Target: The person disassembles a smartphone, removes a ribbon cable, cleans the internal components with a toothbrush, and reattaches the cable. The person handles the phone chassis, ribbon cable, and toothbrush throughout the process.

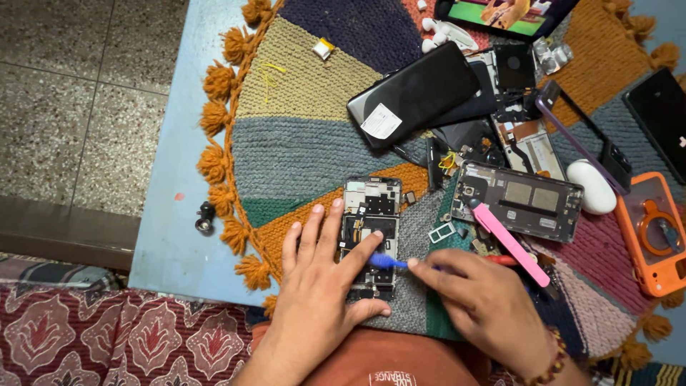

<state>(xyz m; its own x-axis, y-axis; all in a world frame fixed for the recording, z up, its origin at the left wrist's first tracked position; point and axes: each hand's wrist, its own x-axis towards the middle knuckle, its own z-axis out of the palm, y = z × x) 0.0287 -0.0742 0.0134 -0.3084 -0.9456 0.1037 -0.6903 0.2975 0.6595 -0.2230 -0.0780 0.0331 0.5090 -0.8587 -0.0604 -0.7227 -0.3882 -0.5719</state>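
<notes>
From the head camera, the left hand (pixel 314 286) lies flat with fingers spread over an opened phone frame (pixel 371 236), pinning it to the knitted mat (pixel 307 143) near the table's front edge. The right hand (pixel 486 300) pinches a blue-tipped tool (pixel 389 262), its tip touching the frame's lower part, though the exact contact spot is hard to make out. A pink pry stick (pixel 511 244) rests just beside another opened phone body (pixel 520 200). A black phone back (pixel 414 94) lies further up.
</notes>
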